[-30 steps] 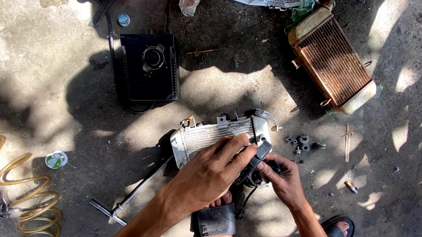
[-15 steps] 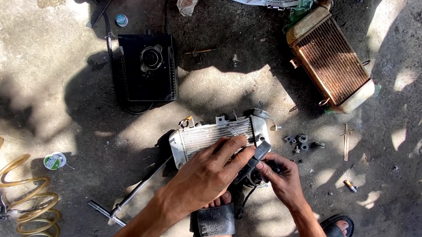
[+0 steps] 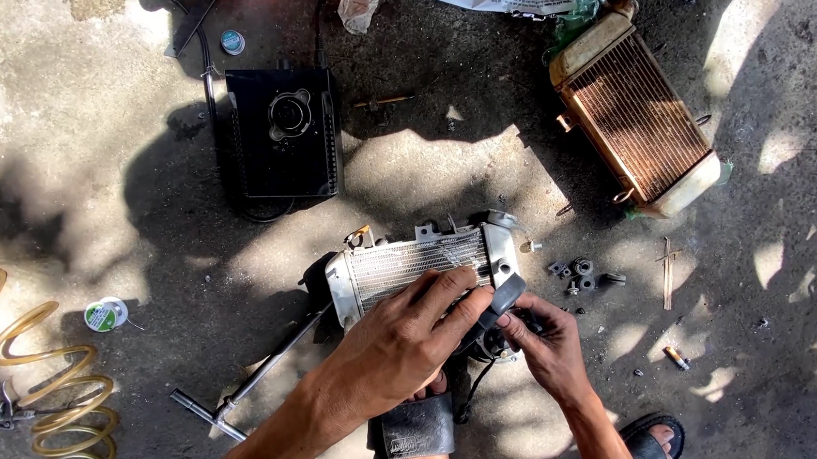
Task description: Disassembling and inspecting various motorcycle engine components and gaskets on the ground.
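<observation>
Head view, looking down on cracked concrete. We see a small silver radiator (image 3: 421, 262) with fine metal fins lying near centre. The left hand (image 3: 403, 342) rests flat over its lower edge, fingers half spread, holding it down. The right hand (image 3: 548, 340), at 5 o'clock of the radiator, pinches a dark grey hose fitting (image 3: 508, 294), probably rubber, at its corner. A rusty copper-toned radiator (image 3: 638, 124) lies at 2 o'clock, a black fan housing (image 3: 284, 132) at 11 o'clock, a coiled yellow air hose (image 3: 37, 385) at 8 o'clock.
</observation>
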